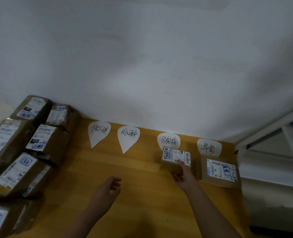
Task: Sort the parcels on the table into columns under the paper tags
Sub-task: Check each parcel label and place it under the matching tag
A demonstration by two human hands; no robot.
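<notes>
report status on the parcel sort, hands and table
Right hand holds small parcel under third tag. Left hand open, empty, over table. Larger parcel under fourth tag, unsorted pile at left. Nothing blocks the hands.

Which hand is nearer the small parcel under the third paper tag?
Right. The right hand grips the small parcel at its near edge; the left hand hovers over the table to its left, touching nothing.

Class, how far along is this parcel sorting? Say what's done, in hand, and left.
Done: one flat parcel lies under the rightmost tag. In hand: the right hand holds a small parcel under the third tag; the left hand is open. Left: the stack of parcels at far left; the first tag and second tag have nothing beneath.
</notes>
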